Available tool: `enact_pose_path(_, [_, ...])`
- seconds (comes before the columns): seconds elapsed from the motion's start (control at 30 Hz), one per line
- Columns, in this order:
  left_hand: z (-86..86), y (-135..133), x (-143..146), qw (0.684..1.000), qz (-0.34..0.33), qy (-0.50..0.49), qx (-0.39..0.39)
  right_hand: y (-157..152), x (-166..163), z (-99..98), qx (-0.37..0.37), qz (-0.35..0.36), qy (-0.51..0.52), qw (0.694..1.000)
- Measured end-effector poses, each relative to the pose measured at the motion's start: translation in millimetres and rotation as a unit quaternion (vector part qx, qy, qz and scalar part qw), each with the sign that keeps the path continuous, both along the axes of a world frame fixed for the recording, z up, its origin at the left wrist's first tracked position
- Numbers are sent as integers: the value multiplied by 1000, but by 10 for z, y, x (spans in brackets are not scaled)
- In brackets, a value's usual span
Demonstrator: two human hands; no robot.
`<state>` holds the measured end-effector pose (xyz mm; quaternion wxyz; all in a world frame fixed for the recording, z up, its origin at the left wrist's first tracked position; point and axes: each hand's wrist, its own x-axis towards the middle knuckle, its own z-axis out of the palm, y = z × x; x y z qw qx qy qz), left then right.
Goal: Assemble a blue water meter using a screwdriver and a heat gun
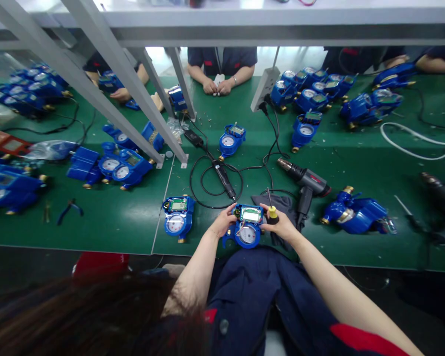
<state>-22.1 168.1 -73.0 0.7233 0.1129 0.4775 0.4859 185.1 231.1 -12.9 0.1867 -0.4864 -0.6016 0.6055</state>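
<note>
Left hand (225,221) — gripping blue meter (249,228) | right hand (283,229) — gripping screwdriver (272,212), touching meter | heat gun (304,181): writing illegible

Soft light covers the tabletop (114,227), while foreground hair (77,316) and outer edges blur.

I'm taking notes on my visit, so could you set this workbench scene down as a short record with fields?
Left hand: holds one side of a blue meter
Right hand: at the meter's other side, also holding a yellow-and-black screwdriver, shaft upward
Left of the meter: a second blue meter on the green bench
Beyond: a black corded tool
Right: a heat gun
Across: a co-worker's hands, close together
</note>
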Motion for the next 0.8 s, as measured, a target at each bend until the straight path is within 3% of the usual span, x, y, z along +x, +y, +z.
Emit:
enact_pose_path(0.23, [52, -67, 20, 1000, 6, -16, 25, -91, -15, -193, -16, -36, 67, 997])
enact_pose_path(0.8, [30, -113, 112, 995, 54, 69, 36, -141, -109, -298, -114, -117, 206, 965])
